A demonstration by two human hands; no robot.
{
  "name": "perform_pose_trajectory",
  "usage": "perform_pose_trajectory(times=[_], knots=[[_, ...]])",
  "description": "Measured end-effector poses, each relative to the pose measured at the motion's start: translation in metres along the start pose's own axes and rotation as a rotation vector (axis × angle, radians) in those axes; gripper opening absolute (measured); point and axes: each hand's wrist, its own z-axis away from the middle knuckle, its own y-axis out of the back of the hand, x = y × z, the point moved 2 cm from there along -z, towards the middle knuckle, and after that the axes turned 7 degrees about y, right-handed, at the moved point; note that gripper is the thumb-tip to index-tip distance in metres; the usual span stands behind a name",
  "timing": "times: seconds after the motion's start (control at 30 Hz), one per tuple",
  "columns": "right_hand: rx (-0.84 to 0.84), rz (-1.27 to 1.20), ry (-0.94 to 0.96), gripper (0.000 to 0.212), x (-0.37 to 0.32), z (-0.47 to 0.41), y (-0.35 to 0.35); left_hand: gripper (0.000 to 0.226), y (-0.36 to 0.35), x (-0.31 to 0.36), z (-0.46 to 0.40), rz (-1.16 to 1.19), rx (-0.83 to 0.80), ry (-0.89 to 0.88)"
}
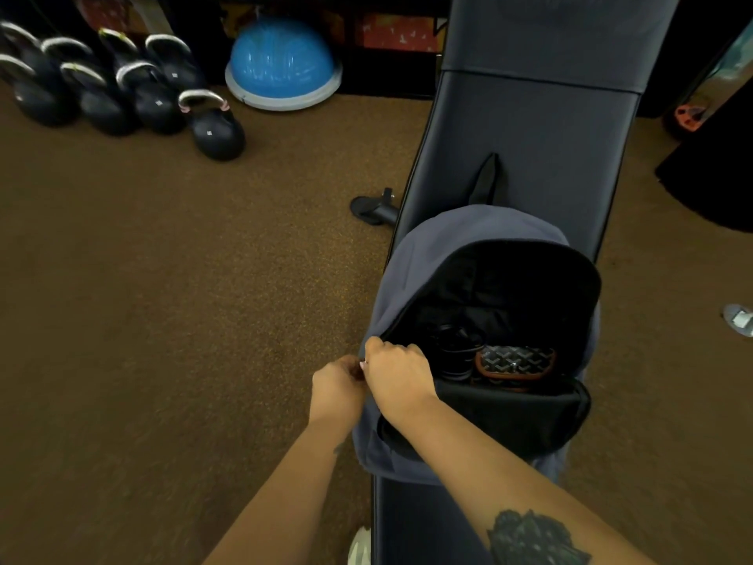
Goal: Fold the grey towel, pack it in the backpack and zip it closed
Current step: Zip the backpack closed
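A slate-blue backpack lies on a dark padded bench, its main compartment gaping open with a black lining. Inside I see a patterned pouch with brown trim and dark coiled items. No grey towel shows in view. My right hand pinches the backpack's left edge at the zipper line. My left hand is closed right beside it on the same edge; the zipper pull itself is hidden by my fingers.
Several black kettlebells stand at the far left on the brown carpet. A blue balance dome sits behind them. A bench foot sticks out left of the bench. A shoe tip shows at the bottom.
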Motion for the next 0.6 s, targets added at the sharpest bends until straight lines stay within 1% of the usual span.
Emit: perform_pose_trajectory(times=[0.07,0.13,0.2,0.27,0.33,0.4,0.53,0.6], knots=[[0.052,-0.011,-0.032,0.043,0.001,-0.003,0.0,0.014,-0.001,0.002,0.002,-0.002,0.002,0.025],[0.098,-0.025,-0.064,0.044,0.004,-0.003,0.002,0.011,-0.002,0.001,0.002,0.02,-0.007,0.049],[0.102,-0.021,-0.072,0.039,0.008,-0.002,0.01,0.006,-0.002,0.001,0.001,0.031,-0.004,0.064],[0.097,-0.039,-0.104,0.032,0.01,-0.001,0.016,0.009,-0.002,0.001,0.001,0.021,0.0,0.067],[0.149,-0.069,-0.119,0.032,0.014,0.0,0.021,0.01,-0.001,0.002,0.001,-0.001,0.013,0.074],[0.16,-0.13,-0.116,0.029,0.018,-0.001,0.026,0.011,0.0,0.002,0.0,-0.008,0.024,0.072],[0.241,-0.126,-0.151,0.031,0.028,-0.001,0.037,0.014,0.001,0.003,0.0,-0.019,0.025,0.078],[0.242,-0.16,-0.147,0.023,0.031,-0.001,0.044,0.014,0.001,0.004,0.0,-0.026,0.027,0.072]])
